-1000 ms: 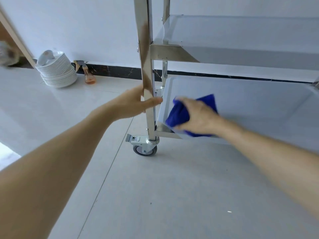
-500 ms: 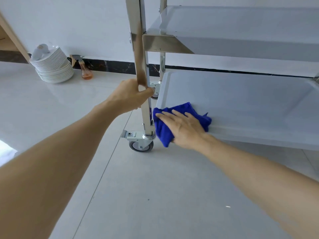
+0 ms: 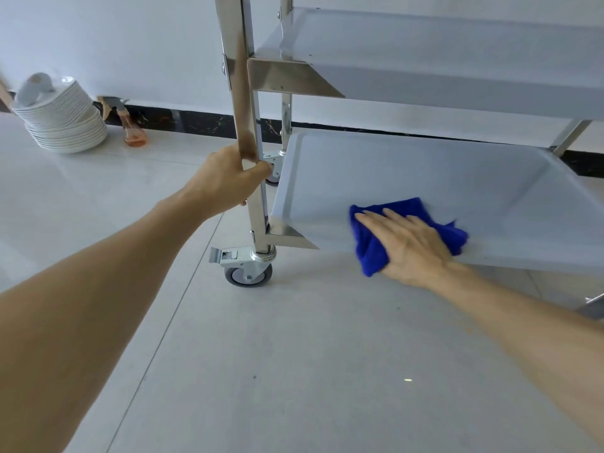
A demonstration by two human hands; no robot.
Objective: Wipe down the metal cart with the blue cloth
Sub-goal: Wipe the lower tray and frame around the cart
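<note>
The metal cart fills the upper right, with a bottom shelf (image 3: 408,171) and a middle shelf (image 3: 441,50) above it. My left hand (image 3: 228,181) is wrapped around the cart's near upright post (image 3: 243,93). The blue cloth (image 3: 369,246) lies crumpled over the bottom shelf's front edge, one corner hanging below it. My right hand (image 3: 411,250) presses flat on the cloth with fingers spread, pointing left. A caster wheel (image 3: 248,276) with a brake tab sits under the post.
A stack of white plates (image 3: 62,122) stands on the floor at the far left by the wall. An orange spray bottle (image 3: 132,132) stands beside it. Pale floor tiles (image 3: 261,371) spread in front of the cart.
My right hand has slid the cloth to the right along the bottom shelf's front edge, away from the post. My left hand keeps its hold on the post.
</note>
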